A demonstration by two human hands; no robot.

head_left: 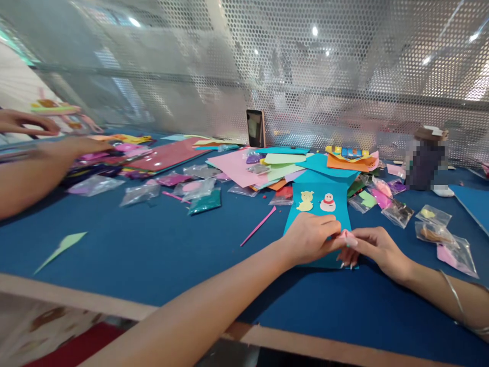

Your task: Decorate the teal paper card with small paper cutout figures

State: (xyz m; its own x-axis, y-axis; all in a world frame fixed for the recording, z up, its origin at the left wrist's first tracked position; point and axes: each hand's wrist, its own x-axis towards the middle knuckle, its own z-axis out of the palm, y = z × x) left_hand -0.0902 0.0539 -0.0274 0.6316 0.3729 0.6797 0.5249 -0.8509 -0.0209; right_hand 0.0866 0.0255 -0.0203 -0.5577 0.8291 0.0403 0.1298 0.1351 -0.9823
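Your L hand (311,237) & R hand (382,255) pinch a pink bit (347,237) btwn them, prob. for fine ctrl; card (320,189) lies below, handy.

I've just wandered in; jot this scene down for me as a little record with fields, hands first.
Left hand: pinching a small pink piece
Right hand: holding the same piece
Beneath hands: blue paper sheet
On sheet: yellow bear-like figure, snowman
Left of sheet: slim pink stick
Behind: phone standing before perforated metal screen
Far left: another person's arm
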